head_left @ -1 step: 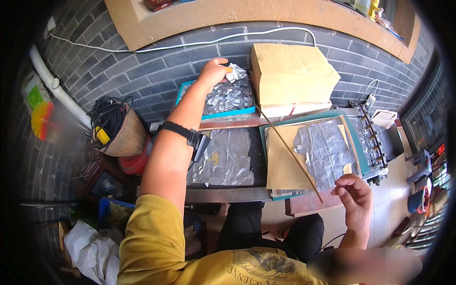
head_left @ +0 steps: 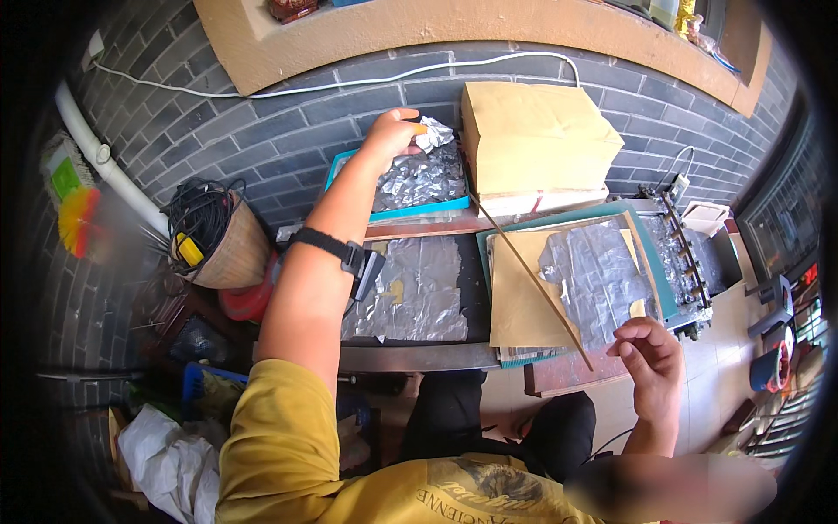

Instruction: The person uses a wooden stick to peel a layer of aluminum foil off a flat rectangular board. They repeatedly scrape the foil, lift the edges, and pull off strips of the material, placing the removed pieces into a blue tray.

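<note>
My left hand (head_left: 393, 135) reaches over a turquoise-rimmed tray (head_left: 410, 211) of crumpled foil pieces, gripping a wad of silver foil (head_left: 435, 133) at the tray's back. My right hand (head_left: 648, 367) hangs at the bench's front right with loosely curled fingers apart and nothing visible in them. Just above it lies a flattened foil sheet (head_left: 598, 279) on brown paper sheets (head_left: 515, 306), over a green board (head_left: 656, 240). A long thin stick (head_left: 524, 275) crosses the papers diagonally. Another foil sheet (head_left: 410, 288) is spread on the dark surface at centre left.
A brown paper-covered block (head_left: 532, 140) stands at the back. At left are a basket of cables (head_left: 227, 262), a red container and a white pipe (head_left: 96, 140). A metal fixture with a rail (head_left: 690, 262) is at right. Grey brick wall runs behind the bench.
</note>
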A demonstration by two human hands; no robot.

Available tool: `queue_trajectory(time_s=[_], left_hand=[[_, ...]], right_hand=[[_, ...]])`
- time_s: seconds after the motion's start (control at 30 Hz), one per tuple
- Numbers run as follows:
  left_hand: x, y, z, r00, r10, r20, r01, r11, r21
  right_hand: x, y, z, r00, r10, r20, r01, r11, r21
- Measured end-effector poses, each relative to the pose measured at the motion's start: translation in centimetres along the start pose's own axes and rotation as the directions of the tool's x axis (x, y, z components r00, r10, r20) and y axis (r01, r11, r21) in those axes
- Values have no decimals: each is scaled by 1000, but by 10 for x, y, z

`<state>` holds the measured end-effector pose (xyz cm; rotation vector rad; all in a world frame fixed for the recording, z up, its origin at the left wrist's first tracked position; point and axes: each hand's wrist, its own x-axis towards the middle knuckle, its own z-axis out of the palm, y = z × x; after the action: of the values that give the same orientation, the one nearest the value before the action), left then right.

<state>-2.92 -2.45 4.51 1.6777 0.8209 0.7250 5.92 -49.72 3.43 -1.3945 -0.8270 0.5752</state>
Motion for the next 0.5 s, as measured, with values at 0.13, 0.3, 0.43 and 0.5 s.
queue_trajectory(time_s=[0.13,0.3,0.43,0.5], left_hand=[[-41,25,14,986,-4,167,54,954,-294],[-122,35,67,892,112,438,225,729,-646],[-171,17,114,791,150,593,368,657,-657],[-188,12,126,752,123,647,432,648,-626]], right_hand=[[8,5,1,997,-78,7,78,994,-70],[41,10,21,966,-256,-27,241,937,-253],[57,-3,33,835,-550,31,440,633,-637],[60,-3,28,760,-634,145,536,483,-693]])
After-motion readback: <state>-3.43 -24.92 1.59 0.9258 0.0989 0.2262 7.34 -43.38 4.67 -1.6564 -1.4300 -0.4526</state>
